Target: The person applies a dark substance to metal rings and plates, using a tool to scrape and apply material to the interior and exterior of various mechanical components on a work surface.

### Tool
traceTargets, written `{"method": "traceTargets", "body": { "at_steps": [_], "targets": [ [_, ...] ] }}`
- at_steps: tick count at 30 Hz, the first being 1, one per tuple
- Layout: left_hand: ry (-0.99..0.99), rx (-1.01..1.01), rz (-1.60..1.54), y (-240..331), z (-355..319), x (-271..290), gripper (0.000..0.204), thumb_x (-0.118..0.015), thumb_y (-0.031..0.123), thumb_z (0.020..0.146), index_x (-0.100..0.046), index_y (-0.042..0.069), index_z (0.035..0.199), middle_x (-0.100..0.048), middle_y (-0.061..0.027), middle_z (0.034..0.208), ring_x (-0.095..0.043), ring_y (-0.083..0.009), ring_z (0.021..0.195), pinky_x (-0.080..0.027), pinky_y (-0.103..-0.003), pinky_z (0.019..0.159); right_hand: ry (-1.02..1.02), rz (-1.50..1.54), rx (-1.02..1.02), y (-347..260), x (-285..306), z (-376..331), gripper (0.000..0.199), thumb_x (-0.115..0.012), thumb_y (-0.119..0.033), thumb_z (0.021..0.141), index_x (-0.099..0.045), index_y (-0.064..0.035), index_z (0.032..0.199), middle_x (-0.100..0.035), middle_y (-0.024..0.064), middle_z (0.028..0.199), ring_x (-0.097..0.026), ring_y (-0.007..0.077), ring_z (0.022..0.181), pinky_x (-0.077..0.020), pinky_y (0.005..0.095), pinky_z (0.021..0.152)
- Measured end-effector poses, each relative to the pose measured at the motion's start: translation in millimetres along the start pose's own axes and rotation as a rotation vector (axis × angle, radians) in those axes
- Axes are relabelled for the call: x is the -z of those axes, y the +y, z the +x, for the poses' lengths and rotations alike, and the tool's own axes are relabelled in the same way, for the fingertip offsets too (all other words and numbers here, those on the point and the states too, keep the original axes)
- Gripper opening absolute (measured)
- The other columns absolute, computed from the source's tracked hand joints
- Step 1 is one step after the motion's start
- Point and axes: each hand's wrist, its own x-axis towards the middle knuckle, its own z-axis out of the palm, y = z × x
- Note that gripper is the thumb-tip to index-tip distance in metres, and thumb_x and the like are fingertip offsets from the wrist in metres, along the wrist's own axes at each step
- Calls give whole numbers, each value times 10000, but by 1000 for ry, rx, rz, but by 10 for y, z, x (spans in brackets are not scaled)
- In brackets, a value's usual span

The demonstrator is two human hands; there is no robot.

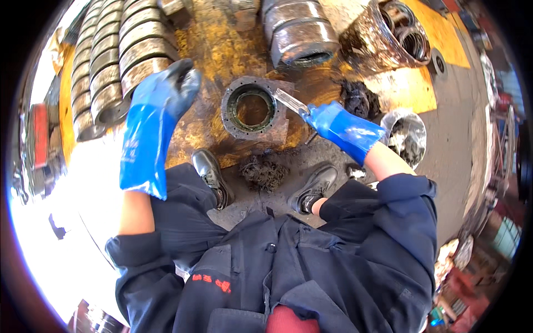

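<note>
A round metal flange (226, 105) with bolt holes around its rim and a wide centre bore rests on the oily work surface in front of me. My right hand (327, 119), in a long blue rubber glove, is closed around a flat, shiny hand tool (290, 101). The tool's pale end reaches the flange's right edge; whether it is a scraper or a brush, I cannot tell. To the flange's upper left, my left hand (175, 86), in a matching glove with dark, greasy fingertips, hangs apart from it with fingers curled. What they hold, if anything, is hidden.
Stacked metal rings (145, 47) stand along the left. Beyond the flange lies a large ribbed cylinder (300, 36); a rusty drum (363, 41) with rings inside is right of it. Dark rags (361, 100) and a bucket (419, 136) sit near my right hand. Dark scraps (264, 173) lie between my shoes.
</note>
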Motion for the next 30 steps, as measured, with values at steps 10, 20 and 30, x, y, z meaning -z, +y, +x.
{"method": "traceTargets", "body": {
  "at_steps": [10, 20, 30],
  "targets": [
    [7, 28, 52, -129, 48, -99, 451, -456, 432, 949, -625, 129, 1236, -677, -183, 1107, -634, -368, 1040, -497, -442, 924, 123, 84, -72, -36, 395, 249, 477, -234, -380, 1058, -512, -64, 1282, -635, 193, 1154, -613, 338, 1092, -490, 451, 907],
    [-3, 37, 47, -226, -57, 6, 507, -416, 473, 940, -603, 127, 1261, -681, -198, 1078, -638, -377, 1016, -502, -452, 906, 151, -119, 93, -176, 275, 449, 360, -340, -166, 1021, -496, -113, 1341, -621, 155, 1129, -632, 341, 1031, -530, 461, 820],
    [-50, 114, 53, -302, -58, 54, 518, -403, 478, 950, -566, 151, 1317, -667, -186, 1134, -625, -352, 1070, -494, -450, 945, 176, -213, 73, 298, -5, 42, 433, -408, -153, 995, -436, -140, 1427, -558, 196, 1318, -613, 355, 1085, -501, 467, 922]
  ]
}}
